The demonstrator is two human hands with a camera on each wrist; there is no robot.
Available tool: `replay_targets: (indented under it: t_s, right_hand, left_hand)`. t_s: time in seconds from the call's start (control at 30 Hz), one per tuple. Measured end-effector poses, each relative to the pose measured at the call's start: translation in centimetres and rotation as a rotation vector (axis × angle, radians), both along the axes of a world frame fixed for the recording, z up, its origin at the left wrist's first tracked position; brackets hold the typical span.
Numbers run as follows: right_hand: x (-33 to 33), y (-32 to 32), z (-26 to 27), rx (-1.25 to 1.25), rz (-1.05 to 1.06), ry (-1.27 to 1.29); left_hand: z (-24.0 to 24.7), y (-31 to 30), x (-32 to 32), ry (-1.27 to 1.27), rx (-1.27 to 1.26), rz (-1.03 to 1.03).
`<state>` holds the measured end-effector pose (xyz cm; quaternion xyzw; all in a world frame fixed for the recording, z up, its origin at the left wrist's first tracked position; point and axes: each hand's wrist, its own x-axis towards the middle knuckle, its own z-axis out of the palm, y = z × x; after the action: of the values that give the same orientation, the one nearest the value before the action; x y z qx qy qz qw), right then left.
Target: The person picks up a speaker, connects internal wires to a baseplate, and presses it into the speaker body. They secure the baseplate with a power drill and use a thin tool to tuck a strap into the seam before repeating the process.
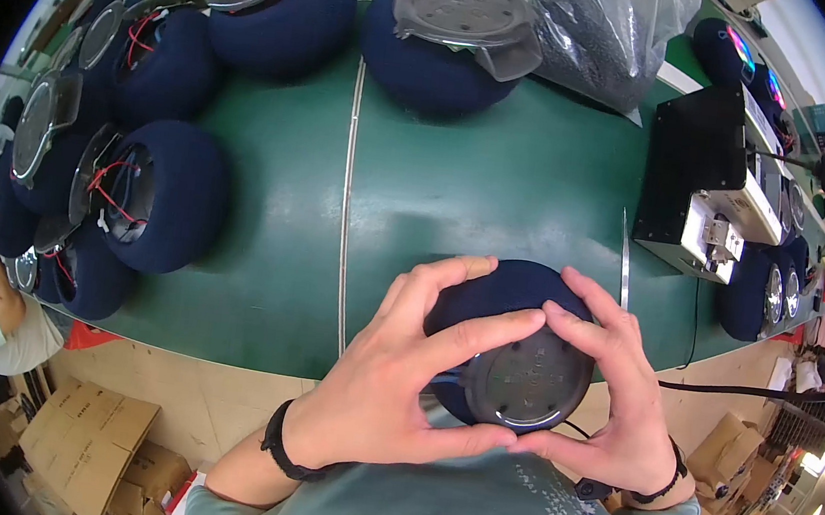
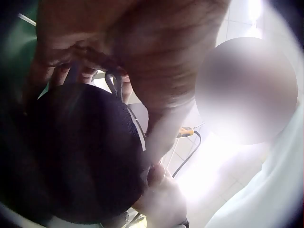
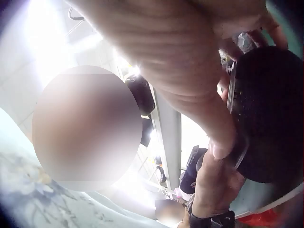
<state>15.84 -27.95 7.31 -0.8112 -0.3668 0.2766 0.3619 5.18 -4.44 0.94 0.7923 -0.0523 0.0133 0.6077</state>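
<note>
Close to the table's front edge, a round speaker (image 1: 510, 286) covered in navy fabric is held between both hands. A dark, glossy plastic disc (image 1: 532, 383) lies on its near face, tilted toward the body. My left hand (image 1: 401, 367) grips the speaker from the left, with its fingers over the top and its thumb at the disc's lower rim. From the right, my right hand (image 1: 626, 381) grips it in the same way, and the thumbs meet below the disc. The left wrist view shows a grey loop (image 2: 114, 84) beside the fabric. In the right wrist view, the disc's clear rim (image 3: 231, 90) borders the dark body.
Several similar speakers, some with red wires (image 1: 116, 191) in open cavities, crowd the green table's left side. Another speaker (image 1: 432, 74) and a plastic bag (image 1: 606, 42) stand at the back. A black box-shaped machine (image 1: 687, 176) is at right. Cardboard boxes (image 1: 86, 444) lie below.
</note>
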Motion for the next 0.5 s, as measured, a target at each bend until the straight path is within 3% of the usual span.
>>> replay_targets:
  t_s: [0.17,0.23,0.5]
  right_hand:
    - [0.2,-0.2,-0.1,0.01,0.01,0.006]
    - [0.4,-0.1,0.0,0.001,0.027,-0.01]
    - [0.3,0.1,0.1,0.014,0.023,-0.014]
  left_hand:
    - [-0.4,0.0,0.0,0.002,-0.005,0.007]
    - [-0.9,0.5,-0.4,-0.019,-0.178,0.075]
    - [-2.5,1.9,-1.4,-0.345,0.011,0.158]
